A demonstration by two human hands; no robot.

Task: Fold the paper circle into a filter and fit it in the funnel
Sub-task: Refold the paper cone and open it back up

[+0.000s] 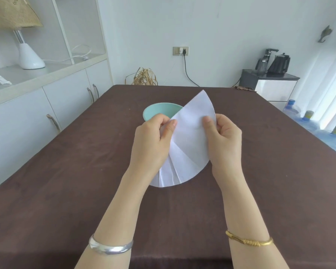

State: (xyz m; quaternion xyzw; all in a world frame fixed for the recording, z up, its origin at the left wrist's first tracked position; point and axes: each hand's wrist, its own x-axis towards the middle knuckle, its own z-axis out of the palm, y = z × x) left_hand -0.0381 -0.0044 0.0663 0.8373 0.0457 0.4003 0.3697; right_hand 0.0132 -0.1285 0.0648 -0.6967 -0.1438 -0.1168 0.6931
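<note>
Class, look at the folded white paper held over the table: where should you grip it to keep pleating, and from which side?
Grip the folded paper at its two straight edges, one from each side, as the left hand and right hand do, thumbs on top. The creases fan out toward the curved lower edge, so side pinches likely leave them free.
</note>
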